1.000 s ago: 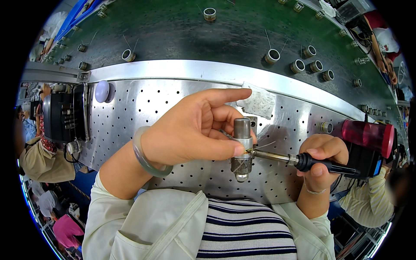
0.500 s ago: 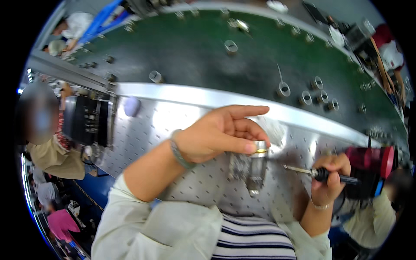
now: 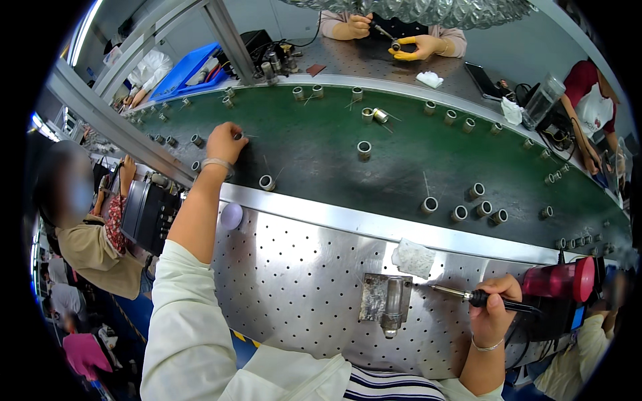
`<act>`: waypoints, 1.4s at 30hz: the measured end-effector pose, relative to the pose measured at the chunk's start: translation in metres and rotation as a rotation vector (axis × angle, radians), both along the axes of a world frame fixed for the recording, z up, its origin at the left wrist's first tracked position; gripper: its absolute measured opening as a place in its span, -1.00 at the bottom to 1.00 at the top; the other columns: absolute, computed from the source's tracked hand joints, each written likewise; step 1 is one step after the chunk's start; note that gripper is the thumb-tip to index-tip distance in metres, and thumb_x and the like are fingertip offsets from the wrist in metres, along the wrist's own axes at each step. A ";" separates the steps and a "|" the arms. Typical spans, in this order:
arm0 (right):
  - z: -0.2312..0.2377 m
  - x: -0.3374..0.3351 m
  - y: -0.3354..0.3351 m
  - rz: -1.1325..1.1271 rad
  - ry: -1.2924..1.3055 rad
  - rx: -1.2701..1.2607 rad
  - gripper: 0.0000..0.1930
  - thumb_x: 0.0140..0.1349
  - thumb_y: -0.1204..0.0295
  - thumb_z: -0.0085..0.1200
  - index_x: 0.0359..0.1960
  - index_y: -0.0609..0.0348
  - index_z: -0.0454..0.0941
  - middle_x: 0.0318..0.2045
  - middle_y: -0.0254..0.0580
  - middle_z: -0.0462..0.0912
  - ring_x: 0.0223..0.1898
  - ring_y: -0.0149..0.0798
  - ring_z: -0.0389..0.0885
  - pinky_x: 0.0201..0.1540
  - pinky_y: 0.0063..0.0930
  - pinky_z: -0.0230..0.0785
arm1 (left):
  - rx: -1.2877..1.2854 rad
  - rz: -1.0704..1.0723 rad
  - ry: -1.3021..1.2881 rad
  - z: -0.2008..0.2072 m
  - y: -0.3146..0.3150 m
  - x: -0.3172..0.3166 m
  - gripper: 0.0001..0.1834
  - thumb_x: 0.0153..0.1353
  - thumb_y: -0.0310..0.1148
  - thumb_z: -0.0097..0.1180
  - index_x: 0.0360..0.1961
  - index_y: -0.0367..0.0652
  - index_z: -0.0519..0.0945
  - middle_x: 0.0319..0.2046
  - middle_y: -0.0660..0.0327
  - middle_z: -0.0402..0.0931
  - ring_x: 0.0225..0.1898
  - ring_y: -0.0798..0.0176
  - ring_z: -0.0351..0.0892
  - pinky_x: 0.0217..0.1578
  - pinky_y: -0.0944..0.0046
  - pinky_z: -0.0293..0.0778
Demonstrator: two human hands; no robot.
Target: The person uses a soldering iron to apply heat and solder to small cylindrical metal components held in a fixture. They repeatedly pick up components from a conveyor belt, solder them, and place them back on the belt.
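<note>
My left hand [image 3: 226, 143] reaches far out over the green belt [image 3: 321, 170], its fingers closed round a small metal cylinder [image 3: 239, 136] that they mostly hide. A thin wire sticks out beside the fingertips. Low on the right, my right hand [image 3: 496, 309] grips a soldering iron [image 3: 479, 297] by its black handle, the tip pointing left. Just left of that tip, a metal fixture [image 3: 396, 301] with a rounded holder lies on the perforated metal bench [image 3: 287, 281]. A crumpled white pad [image 3: 412, 258] rests behind the fixture.
Several metal cylinders [image 3: 483, 208] stand on the belt, some with thin wires. A purple round lid [image 3: 231, 216] sits by the rail. At right is a red cylindrical device [image 3: 562, 279]. Across the belt, a co-worker's yellow-covered fingers [image 3: 414, 48] hold a part.
My left hand has left the fixture and moved far out and left to the belt. The fixture's holder now shows without the brass-ringed cylinder. My right hand still holds the iron.
</note>
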State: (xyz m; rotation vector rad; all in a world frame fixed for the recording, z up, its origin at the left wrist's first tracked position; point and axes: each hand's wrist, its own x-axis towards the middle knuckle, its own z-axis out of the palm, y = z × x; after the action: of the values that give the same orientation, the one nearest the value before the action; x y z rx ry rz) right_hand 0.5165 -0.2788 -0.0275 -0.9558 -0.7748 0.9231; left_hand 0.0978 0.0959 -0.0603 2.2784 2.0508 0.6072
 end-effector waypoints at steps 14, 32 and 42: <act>0.002 0.005 -0.003 -0.022 0.031 -0.001 -0.77 0.06 0.40 0.18 -0.49 0.30 0.40 -0.68 -0.17 0.48 -0.75 -0.44 0.43 -0.69 -0.68 0.28 | -0.014 -0.686 -0.236 0.009 -0.086 0.202 -0.58 -0.02 -0.52 0.18 -0.05 -0.11 0.50 -0.21 0.15 0.38 -0.31 0.20 0.49 -0.27 0.29 0.44; 0.010 0.016 -0.009 -0.031 0.051 -0.013 -0.84 0.06 0.48 0.14 -0.47 0.32 0.44 -0.65 -0.14 0.51 -0.71 -0.43 0.48 -0.66 -0.69 0.33 | 0.106 -0.999 -0.242 0.023 -0.166 0.277 -0.60 -0.26 -0.30 0.36 -0.30 -0.18 0.62 -0.14 0.10 0.39 -0.03 0.00 0.30 -0.02 0.11 0.26; 0.014 0.013 -0.012 -0.036 0.021 0.044 -0.78 0.08 0.41 0.17 -0.46 0.34 0.43 -0.64 -0.14 0.52 -0.71 -0.47 0.47 -0.67 -0.74 0.32 | -1.366 -0.982 -1.053 0.064 -0.191 0.211 -0.66 0.01 -0.45 0.25 -0.17 -0.40 0.58 -0.23 0.14 0.48 -0.20 0.35 0.44 -0.16 0.41 0.35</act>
State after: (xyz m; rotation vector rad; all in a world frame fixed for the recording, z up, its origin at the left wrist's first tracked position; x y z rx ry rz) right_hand 0.5295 -0.2909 -0.0130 -0.9179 -0.7549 0.8802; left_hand 0.3086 -0.0953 0.0041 1.2444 0.3541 0.1041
